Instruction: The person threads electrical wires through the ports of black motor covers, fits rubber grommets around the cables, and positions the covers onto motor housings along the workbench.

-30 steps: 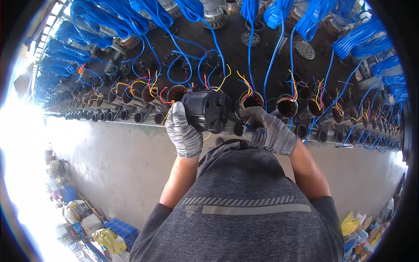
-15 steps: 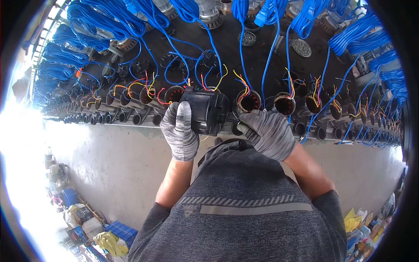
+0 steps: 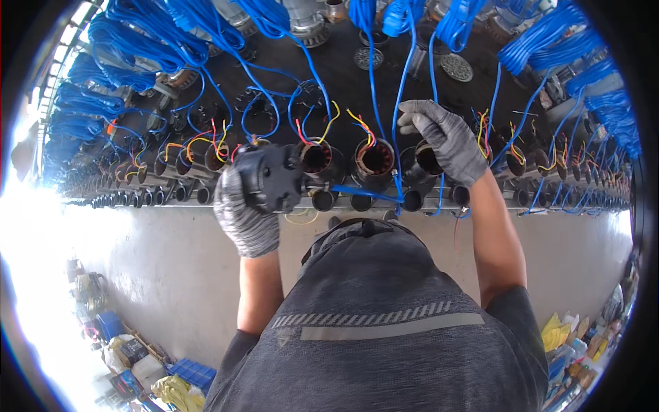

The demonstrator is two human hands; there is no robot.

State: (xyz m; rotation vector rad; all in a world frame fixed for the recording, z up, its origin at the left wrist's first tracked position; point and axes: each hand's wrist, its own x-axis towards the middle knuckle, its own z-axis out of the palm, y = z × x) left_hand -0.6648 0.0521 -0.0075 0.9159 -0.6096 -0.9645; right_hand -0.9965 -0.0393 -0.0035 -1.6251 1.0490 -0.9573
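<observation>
My left hand (image 3: 246,213), in a striped grey glove, grips a black motor end housing (image 3: 271,177) above the front row of tubes. A blue cable (image 3: 364,193) runs from the housing's right side, then bends upward past my right hand. My right hand (image 3: 449,141), gloved too, is raised above a tube at the right, its fingers loosely bent and slightly apart. Its fingertips are close beside the blue cable, with no visible grip on it. In front of me an open motor tube (image 3: 376,165) shows a reddish winding, with coloured wires sticking up from it.
Similar motor tubes (image 3: 317,163) stand in a long row along the dark bench (image 3: 357,89). Coiled blue cables (image 3: 147,41) hang over its far side. Two round dishes of small parts (image 3: 456,67) sit behind the tubes. A blue crate (image 3: 194,374) lies on the floor.
My right hand has left the housing's side and moved up and to the right. The housing, in my left hand, has shifted left and tilted. Blue cable now stretches out from it.
</observation>
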